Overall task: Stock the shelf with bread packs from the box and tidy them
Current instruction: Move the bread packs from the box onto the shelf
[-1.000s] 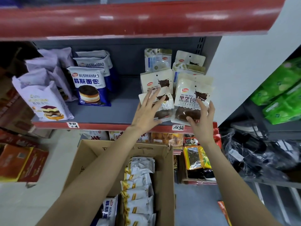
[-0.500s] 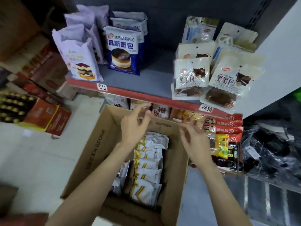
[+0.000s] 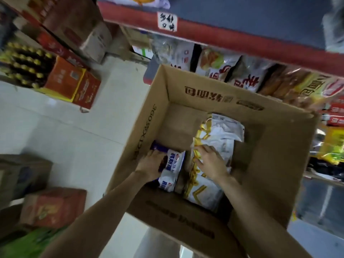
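An open cardboard box [image 3: 275, 164] sits on the floor below the red-edged shelf [image 3: 242, 40]. Inside it lies a row of white-and-gold bread packs [image 3: 221, 135] on the right and blue-and-white bread packs [image 3: 172, 172] on the left. My left hand [image 3: 150, 164] is down in the box, its fingers wrapped around a blue-and-white pack. My right hand [image 3: 210, 162] rests on top of a white-and-gold pack, fingers curled at its gold edge; whether it grips the pack is unclear.
Packs of bread fill the lower shelf [image 3: 242, 73] behind the box. Orange cartons [image 3: 74, 82] and dark bottles [image 3: 22, 66] stand on the floor at the left. A red carton [image 3: 52, 207] and a grey box [image 3: 22, 175] lie at the near left. A handwritten label [image 3: 167, 21] hangs on the shelf edge.
Both hands left the dark bread packs on the shelf and dropped into the box. My view tipped down from the shelf to the box. My left hand closed on a blue-and-white pack.
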